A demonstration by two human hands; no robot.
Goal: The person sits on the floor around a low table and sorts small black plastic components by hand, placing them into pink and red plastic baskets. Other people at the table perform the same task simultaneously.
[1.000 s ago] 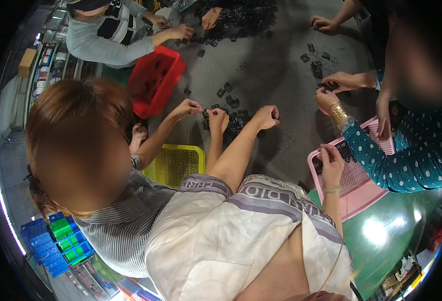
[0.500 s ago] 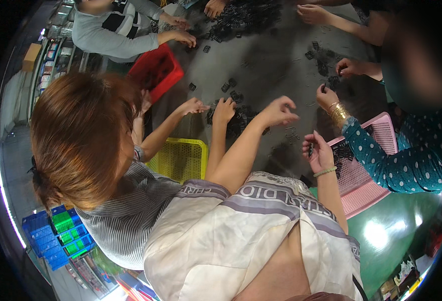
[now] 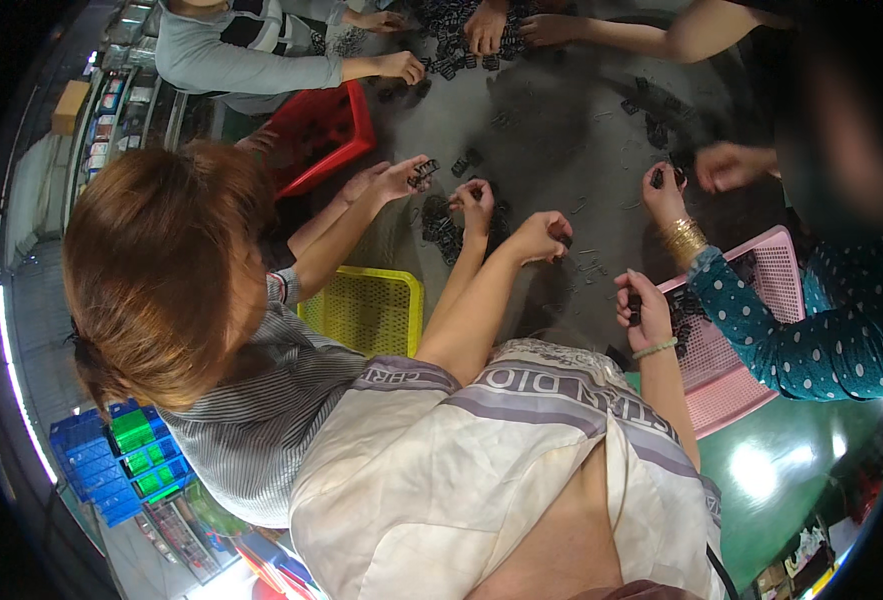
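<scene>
Over the dark grey table (image 3: pixel 551 130), my left hand (image 3: pixel 539 238) is closed, pinching a small black plastic part (image 3: pixel 561 239) between its fingertips. Lower and to the right, my right hand (image 3: pixel 649 312), with a pale beaded bracelet at the wrist, curls round another small black plastic part (image 3: pixel 634 308). Its exact shape is partly hidden by my fingers. Just left of my left hand lies a pile of loose black parts (image 3: pixel 446 232), where the neighbour's hand (image 3: pixel 474 200) is working. Thin scraps (image 3: pixel 589 262) are scattered on the table between my hands.
A co-worker on my left sits close, beside a yellow basket (image 3: pixel 416 320) and a red bin (image 3: pixel 346 150). A pink basket (image 3: pixel 726 400) stands at my right, under a co-worker's polka-dot sleeve (image 3: pixel 761 340). More hands work round a large black heap (image 3: pixel 451 40) at the far side.
My left hand, apart-fingered before, has moved slightly left and down and now pinches a black part. My right fingers have curled more round theirs. The left neighbour's hand has lifted a black part.
</scene>
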